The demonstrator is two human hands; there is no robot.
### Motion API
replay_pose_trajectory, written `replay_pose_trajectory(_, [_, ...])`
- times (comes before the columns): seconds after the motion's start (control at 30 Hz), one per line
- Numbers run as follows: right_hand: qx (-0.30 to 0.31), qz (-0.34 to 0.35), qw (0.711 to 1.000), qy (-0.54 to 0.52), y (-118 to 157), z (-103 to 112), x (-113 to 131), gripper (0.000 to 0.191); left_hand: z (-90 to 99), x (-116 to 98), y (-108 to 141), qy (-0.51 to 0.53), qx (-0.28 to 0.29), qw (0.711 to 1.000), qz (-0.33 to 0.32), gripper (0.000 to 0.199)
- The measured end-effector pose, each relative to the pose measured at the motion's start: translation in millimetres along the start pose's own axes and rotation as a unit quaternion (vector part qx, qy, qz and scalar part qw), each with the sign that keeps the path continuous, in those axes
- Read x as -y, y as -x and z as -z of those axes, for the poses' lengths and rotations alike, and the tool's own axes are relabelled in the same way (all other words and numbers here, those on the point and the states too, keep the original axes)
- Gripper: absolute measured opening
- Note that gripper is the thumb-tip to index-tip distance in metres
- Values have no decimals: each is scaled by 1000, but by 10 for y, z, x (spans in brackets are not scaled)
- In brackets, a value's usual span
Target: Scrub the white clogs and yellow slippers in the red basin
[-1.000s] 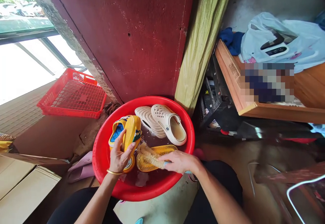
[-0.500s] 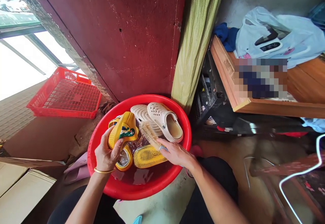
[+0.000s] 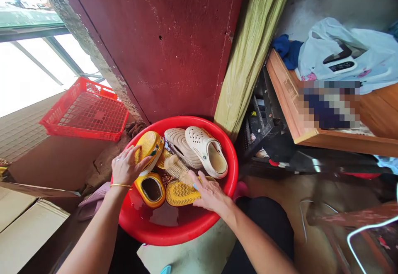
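Observation:
My left hand [image 3: 127, 167] grips a yellow clog [image 3: 145, 147] at the left side of a red basin [image 3: 174, 237], its sole side turned up. In my right hand [image 3: 210, 193] is a scrubbing brush [image 3: 176, 167] with pale bristles, over the middle of the basin. Below the held clog, another yellow shoe [image 3: 152, 201] sits with its opening up. A yellow sole [image 3: 178, 194] faces up beside it, partly under my right fingers. Two cream clogs lie at the back right: one clog [image 3: 207, 145] upright, the other clog [image 3: 178, 141] sole up. Dark water is in the basin.
A red plastic basket [image 3: 90, 112] rests on cardboard at the left. Purple slippers [image 3: 93, 203] lie beside the basin. A maroon panel [image 3: 155, 58] stands behind it. To the right, a wooden drawer [image 3: 342, 139] holds a white plastic bag [image 3: 329, 42].
My left hand has turned the yellow clog from its side to sole side up and moved it up against the basin's left wall. The brush has shifted slightly down and left within the basin.

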State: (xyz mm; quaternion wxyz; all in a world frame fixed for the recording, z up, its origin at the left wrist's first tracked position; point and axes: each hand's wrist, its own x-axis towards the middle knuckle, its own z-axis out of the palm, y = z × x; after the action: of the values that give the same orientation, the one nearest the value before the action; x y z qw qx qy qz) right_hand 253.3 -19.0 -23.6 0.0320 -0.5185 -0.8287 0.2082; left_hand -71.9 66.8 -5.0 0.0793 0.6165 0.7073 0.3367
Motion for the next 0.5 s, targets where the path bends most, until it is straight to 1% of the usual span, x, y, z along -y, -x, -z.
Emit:
replay_pose_trajectory(0.07, [29, -3, 999, 27, -65, -123, 36, 131, -28, 32, 27, -34, -4, 999, -21, 52])
replay_pose_trajectory(0.13, [62, -9, 997, 52, -128, -215, 70, 133, -40, 70, 52, -56, 28, 998, -13, 52])
replay_pose_trajectory(0.2, [76, -10, 994, 76, -181, -269, 85, 125, -39, 128, 67, -71, 69, 995, 9, 56])
replay_pose_trajectory(0.3, [81, -16, 994, 75, -237, -280, 43, 114, -26, 232, 80, -78, 93, 991, 57, 61])
replay_pose_trajectory(0.4, [92, -26, 995, -1, -261, -214, -75, 118, -28, 311, 112, -61, 90, 991, 77, 64])
replay_pose_trajectory(0.43, [94, -25, 995, -39, -261, -180, -123, 120, -35, 328, 131, -52, 82, 993, 74, 65])
replay_pose_trajectory(0.5, [92, -19, 988, -123, -249, -101, -218, 121, -56, 355, 175, -35, 47, 997, 55, 70])
